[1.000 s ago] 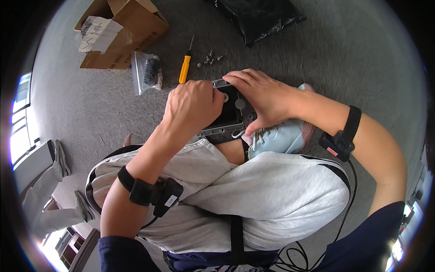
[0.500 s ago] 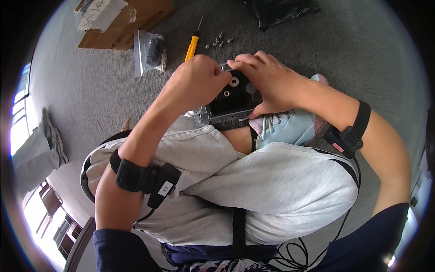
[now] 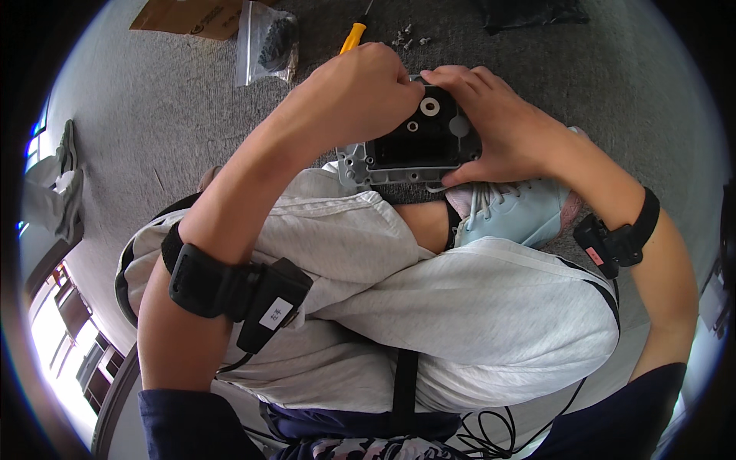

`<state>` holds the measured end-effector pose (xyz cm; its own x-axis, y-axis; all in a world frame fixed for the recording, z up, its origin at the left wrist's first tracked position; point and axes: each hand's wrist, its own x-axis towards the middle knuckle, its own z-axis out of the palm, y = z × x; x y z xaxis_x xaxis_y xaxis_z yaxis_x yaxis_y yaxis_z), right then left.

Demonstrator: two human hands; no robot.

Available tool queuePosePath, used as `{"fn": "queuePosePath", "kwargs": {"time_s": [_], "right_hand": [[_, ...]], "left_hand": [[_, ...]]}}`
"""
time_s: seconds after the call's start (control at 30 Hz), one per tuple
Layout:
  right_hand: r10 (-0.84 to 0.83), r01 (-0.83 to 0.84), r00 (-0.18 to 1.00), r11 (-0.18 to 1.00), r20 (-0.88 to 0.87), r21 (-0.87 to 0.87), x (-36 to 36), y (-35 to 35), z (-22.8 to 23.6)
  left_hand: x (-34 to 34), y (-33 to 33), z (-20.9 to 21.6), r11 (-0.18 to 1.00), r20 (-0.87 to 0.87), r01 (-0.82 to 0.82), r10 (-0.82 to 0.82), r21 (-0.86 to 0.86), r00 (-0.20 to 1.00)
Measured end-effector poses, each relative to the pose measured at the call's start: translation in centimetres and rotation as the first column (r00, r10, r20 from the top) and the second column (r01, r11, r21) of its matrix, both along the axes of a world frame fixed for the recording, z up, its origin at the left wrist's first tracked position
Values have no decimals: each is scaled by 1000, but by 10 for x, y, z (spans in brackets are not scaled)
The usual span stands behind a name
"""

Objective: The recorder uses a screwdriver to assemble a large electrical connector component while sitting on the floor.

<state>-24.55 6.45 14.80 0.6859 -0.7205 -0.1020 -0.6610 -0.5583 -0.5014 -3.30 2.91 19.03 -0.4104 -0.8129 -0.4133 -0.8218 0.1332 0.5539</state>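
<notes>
A grey metal housing [image 3: 414, 175] with a black recessed inside, round bosses and screw holes along its rim sits just beyond my crossed legs, near a light blue shoe. My right hand [image 3: 502, 115] grips its right side, thumb on the near edge and fingers over the far edge. Over its far left part, my left hand [image 3: 364, 88] is closed with the fingertips curled under. Whatever those fingers pinch is hidden behind the knuckles. Just past this hand lies a screwdriver with a yellow handle [image 3: 353, 37], partly covered by it.
Several small screws [image 3: 408, 37] lie loose on the grey carpet [image 3: 184, 115] beyond the housing. At the far left are a clear zip bag [image 3: 267, 46] of dark parts and a cardboard box [image 3: 192, 17]. A black plastic bag [image 3: 533, 11] lies far right. Cables [image 3: 491, 429] loop beside my hip.
My view has shifted, so the box, bags and screws sit higher in the picture. Both hands and the housing appear slightly farther up and right, in nearly the same pose.
</notes>
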Motion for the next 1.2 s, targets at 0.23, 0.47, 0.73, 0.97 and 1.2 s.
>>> {"fn": "queuePosePath", "kwargs": {"time_s": [0.23,0.47,0.73,0.97,1.2], "right_hand": [[35,-37,998,999,53,39,-5,-9,1],[-93,109,993,943,-67,315,-1,-20,13],[-70,97,992,951,-103,295,-1,-28,22],[-419,376,892,896,168,237,-63,-19,52],[-527,602,740,796,-417,61,-167,103,70]], "left_hand": [[-1,-2,-5,994,-13,-37,36,-100,999],[-9,-14,14,992,132,-118,111,52,985],[12,13,-4,824,142,433,-411,-365,901],[3,5,18,949,10,269,-272,-166,962],[18,18,58,738,-751,236,509,632,420]]}}
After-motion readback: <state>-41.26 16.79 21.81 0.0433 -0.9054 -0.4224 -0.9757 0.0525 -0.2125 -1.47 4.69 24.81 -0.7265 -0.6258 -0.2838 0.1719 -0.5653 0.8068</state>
